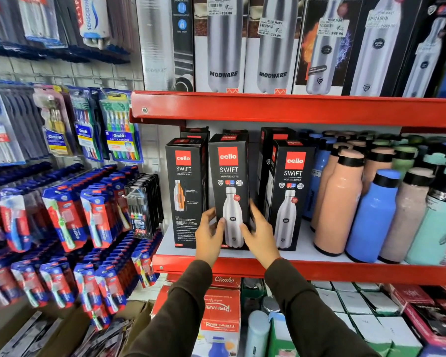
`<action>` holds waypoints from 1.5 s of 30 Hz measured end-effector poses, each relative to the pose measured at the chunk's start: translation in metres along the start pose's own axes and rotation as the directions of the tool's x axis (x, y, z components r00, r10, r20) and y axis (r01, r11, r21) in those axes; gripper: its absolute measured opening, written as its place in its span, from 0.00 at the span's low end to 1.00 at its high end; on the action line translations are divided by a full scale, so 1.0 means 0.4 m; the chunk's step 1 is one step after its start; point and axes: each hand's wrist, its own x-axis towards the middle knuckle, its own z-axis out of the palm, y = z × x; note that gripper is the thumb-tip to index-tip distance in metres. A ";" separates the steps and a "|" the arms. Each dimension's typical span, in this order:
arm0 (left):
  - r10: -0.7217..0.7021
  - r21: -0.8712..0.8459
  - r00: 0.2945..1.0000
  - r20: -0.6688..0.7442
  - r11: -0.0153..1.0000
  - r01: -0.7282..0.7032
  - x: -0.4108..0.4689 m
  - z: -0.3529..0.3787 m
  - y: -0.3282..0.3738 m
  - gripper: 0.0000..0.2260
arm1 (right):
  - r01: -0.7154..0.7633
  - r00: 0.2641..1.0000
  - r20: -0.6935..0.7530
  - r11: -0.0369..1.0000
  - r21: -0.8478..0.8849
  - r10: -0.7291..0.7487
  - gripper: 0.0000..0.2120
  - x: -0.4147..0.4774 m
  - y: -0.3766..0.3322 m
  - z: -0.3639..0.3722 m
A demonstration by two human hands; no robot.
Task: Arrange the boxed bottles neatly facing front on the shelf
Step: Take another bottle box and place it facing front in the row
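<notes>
Three black Cello Swift bottle boxes stand at the front of the middle shelf (307, 256). The middle box (229, 176) faces front, and both hands clasp its lower part: my left hand (209, 234) on its left edge, my right hand (260, 234) on its right edge. The left box (186, 191) shows a side panel with small text and an orange cutaway bottle. The right box (289, 194) faces front, slightly angled. More black boxes (273, 136) stand behind them, mostly hidden.
Loose peach, blue, brown and teal bottles (371, 212) crowd the shelf's right part. Modware boxes (224, 45) fill the upper shelf above the red edge (294, 109). Toothbrush packs (88, 215) hang on the left wall. Boxes (220, 313) sit on the shelf below.
</notes>
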 end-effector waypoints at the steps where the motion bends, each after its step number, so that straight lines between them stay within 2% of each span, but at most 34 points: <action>1: 0.001 0.004 1.000 -0.006 1.000 -0.001 0.001 0.003 0.000 0.17 | 0.002 1.000 -0.002 1.000 -0.011 -0.002 0.32 0.002 0.002 0.002; 8: 0.028 0.053 0.999 -0.028 0.998 -0.026 0.005 0.015 0.005 0.16 | -0.032 0.999 -0.020 0.999 -0.017 0.032 0.33 0.014 0.020 0.016; 20: -0.004 0.113 1.000 -0.018 0.994 0.006 0.021 0.032 -0.014 0.16 | -0.079 0.997 -0.028 0.996 -0.041 0.077 0.31 0.028 0.039 0.024; 26: -0.018 0.122 1.000 -0.020 0.992 0.020 0.015 0.037 -0.009 0.18 | -0.102 0.989 -0.112 0.993 -0.055 0.095 0.27 0.018 0.037 0.030; 30: 0.023 0.153 1.000 -0.012 0.988 -0.021 -0.010 0.037 -0.005 0.22 | -0.103 0.981 -0.170 0.994 -0.037 0.095 0.24 -0.009 0.040 0.037; 33: 0.051 0.108 0.998 -0.047 0.993 -0.046 -0.034 0.028 0.004 0.23 | -0.044 0.962 -0.269 0.999 -0.006 0.041 0.20 -0.033 0.034 0.042; 37: 0.139 0.033 0.985 -0.101 0.990 -0.136 -0.066 0.001 0.021 0.18 | 0.066 0.933 -0.352 0.998 -0.015 -0.067 0.15 -0.059 0.008 0.063; 40: 0.233 0.068 0.958 -0.166 0.972 -0.224 -0.073 -0.028 0.034 0.15 | 0.139 0.937 -0.323 0.990 0.003 -0.131 0.15 -0.071 -0.021 0.097; 43: 0.331 0.199 0.900 -0.283 0.939 -0.282 -0.057 -0.077 0.043 0.15 | 0.133 0.961 -0.254 0.989 0.066 -0.113 0.16 -0.072 -0.051 0.142; 45: 0.336 0.263 0.879 -0.338 0.931 -0.255 -0.033 -0.116 0.043 0.18 | 0.115 0.976 -0.199 0.988 0.105 -0.093 0.16 -0.064 -0.068 0.175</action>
